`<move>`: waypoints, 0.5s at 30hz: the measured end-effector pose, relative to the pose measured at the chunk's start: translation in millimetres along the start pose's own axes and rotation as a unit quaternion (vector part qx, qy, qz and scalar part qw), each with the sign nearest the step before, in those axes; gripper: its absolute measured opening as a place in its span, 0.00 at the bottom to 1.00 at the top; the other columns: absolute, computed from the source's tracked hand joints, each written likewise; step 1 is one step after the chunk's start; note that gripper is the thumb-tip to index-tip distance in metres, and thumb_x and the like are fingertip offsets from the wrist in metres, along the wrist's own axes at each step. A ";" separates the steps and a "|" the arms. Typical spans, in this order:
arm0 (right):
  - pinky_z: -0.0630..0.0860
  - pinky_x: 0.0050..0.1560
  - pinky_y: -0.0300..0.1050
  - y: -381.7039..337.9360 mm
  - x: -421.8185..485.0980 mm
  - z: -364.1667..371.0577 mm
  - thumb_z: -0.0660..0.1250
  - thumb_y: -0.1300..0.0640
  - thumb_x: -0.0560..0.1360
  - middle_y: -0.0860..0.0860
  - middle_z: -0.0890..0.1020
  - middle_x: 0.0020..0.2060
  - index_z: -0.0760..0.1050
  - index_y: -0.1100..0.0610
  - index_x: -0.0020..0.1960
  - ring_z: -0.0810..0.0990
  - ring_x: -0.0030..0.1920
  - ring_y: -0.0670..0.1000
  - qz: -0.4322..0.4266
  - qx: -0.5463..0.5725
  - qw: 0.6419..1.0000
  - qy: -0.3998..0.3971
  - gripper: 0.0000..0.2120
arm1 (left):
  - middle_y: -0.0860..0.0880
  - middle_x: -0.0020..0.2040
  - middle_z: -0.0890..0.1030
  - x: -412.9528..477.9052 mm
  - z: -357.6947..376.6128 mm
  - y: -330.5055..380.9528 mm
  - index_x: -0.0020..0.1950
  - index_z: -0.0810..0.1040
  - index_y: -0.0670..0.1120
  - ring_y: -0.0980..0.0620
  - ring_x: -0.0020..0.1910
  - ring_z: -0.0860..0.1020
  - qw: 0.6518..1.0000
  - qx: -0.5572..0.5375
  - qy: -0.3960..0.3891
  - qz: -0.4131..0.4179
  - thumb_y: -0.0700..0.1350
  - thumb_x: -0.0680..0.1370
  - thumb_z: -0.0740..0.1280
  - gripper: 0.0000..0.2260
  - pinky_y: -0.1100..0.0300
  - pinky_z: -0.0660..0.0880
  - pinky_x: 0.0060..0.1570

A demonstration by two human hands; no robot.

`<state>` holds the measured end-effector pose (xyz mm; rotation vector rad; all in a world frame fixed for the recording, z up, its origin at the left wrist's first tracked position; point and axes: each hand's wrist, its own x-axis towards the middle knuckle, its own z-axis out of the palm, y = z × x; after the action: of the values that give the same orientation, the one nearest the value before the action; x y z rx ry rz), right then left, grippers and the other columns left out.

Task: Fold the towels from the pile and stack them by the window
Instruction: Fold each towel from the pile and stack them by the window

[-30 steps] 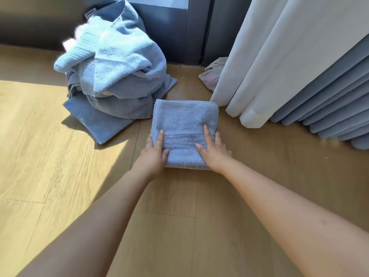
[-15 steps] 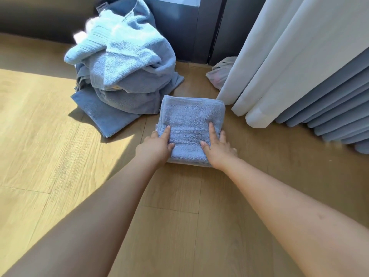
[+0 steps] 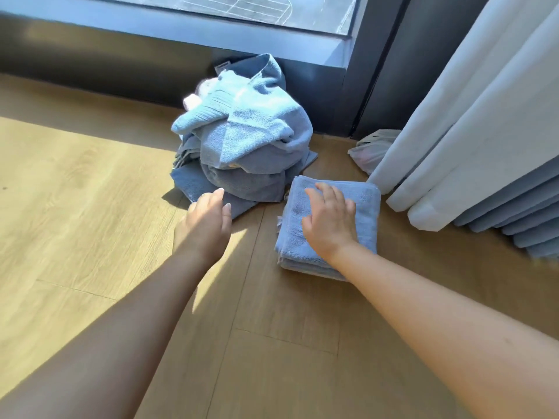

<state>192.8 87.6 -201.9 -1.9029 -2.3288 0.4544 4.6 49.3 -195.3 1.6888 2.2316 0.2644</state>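
Head view: right hand (image 3: pixel 329 220) flat, spread on folded towel (image 3: pixel 364 213); left hand (image 3: pixel 208 217) open beside pile (image 3: pixel 245 140)

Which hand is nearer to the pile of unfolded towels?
Left. The left hand hovers open at the pile's lower front edge, nearly touching it. The right hand rests flat on the folded towel, beside the pile.

Folded blue towel (image 3: pixel 357 207) lying flat on wood floor (image 3: pixel 75 207), just beside white curtain (image 3: pixel 453 131). Right hand (image 3: pixel 329 222) resting palm-down on it, fingers spread. Left hand (image 3: pixel 208 216) hovering open over floor, fingertips at edge of towel pile (image 3: pixel 242 140). Pile sitting heaped against dark window frame (image 3: pixel 317 83). Pale bag (image 3: pixel 369 152) peeking out beside curtain hem. Sunlight falling across floor at left.
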 end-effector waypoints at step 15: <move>0.51 0.70 0.61 -84.5 114.3 -2.3 0.54 0.58 0.78 0.56 0.36 0.75 0.63 0.56 0.70 0.35 0.75 0.58 -0.115 -0.305 0.939 -0.108 0.21 | 0.47 0.73 0.61 10.3 -39.7 -56.4 0.74 0.56 0.46 0.47 0.71 0.60 0.992 0.125 -0.003 0.023 0.51 0.82 0.48 0.21 0.52 0.60 0.67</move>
<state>89.4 184.2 -187.7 -1.8152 -3.0649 -0.1140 -63.1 45.3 -179.1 1.8632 2.3023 -0.0111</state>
